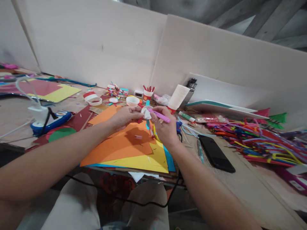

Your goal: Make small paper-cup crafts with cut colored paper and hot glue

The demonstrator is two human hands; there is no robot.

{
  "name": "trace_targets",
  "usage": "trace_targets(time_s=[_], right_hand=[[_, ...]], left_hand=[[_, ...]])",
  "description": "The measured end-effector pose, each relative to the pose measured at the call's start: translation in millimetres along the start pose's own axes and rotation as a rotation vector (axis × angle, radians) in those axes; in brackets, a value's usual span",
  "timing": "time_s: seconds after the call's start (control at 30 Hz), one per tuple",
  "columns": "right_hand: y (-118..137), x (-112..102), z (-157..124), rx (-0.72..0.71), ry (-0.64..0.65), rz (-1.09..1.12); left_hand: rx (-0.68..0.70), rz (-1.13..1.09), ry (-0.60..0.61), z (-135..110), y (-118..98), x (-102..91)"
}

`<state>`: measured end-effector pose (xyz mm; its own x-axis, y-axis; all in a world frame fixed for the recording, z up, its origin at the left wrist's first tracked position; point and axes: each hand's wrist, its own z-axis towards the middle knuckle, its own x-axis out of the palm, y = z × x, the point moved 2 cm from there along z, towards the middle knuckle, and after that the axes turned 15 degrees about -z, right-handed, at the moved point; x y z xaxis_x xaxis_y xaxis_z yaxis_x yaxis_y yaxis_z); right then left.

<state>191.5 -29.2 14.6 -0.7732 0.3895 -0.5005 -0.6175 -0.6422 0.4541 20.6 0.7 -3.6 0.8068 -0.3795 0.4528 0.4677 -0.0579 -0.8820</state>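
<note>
1. The person's left arm reaches in from the near left, elbow bent, and the left hand (125, 117) is turned inward over the middle of the table, its fingertips pinching a small white piece (146, 113).
2. The right arm slants in from the near right; the right hand (165, 129) has its fingers curled round a pink marker (161, 115), held like a pen.
3. The marker's left end lies over the white piece; I can't tell from here whether it touches.
4. That piece is held up above orange sheets (120, 143) and a yellow sheet (153, 160), with turquoise strips (147, 123) showing at its far and near sides.
5. Beyond the hands, a white paper cup (132, 101) stands upright; I can't make out its inside.
6. Just right of it and farther back, a red-and-white cup (147, 95) holds several red sticks (149, 88), their ends poking above the rim.
7. Farther right, 1 tall stack of paper cups (177, 97) leans to the right, nested together.
</note>
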Motion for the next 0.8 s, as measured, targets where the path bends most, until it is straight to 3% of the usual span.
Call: trace_targets(time_s=[0.8], right_hand=[[0.9, -0.6, 0.7, -0.031, -0.011, -0.046]], left_hand=[[-0.004, 0.058, 0.043, -0.7, 0.4, 0.8]])
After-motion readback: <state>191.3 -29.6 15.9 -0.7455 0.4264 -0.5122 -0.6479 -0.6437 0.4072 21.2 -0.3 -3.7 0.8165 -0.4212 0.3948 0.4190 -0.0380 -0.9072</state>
